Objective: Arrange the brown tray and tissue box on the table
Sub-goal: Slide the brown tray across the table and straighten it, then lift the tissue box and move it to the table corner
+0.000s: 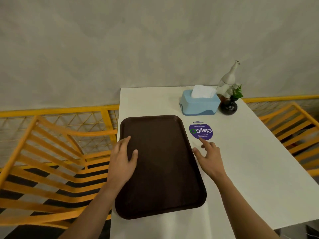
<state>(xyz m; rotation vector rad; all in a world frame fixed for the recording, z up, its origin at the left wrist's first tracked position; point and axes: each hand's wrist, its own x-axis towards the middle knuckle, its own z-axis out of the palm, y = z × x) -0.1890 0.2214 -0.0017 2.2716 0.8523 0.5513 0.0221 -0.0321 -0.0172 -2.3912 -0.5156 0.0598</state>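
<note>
A dark brown tray lies flat along the left side of the white table. My left hand rests on the tray's left rim, fingers spread over the tray surface, holding nothing. My right hand hovers just beyond the tray's right edge with fingers apart, its thumb close to the rim and its fingertip at a purple sticker. The light blue tissue box, a white tissue sticking out of its top, stands at the back of the table, apart from the tray.
A round purple "ClayGo" sticker sits between tray and tissue box. A small dark vase with leaves and a pale bottle-like ornament stand right of the box. Orange slatted chairs flank the table on both sides.
</note>
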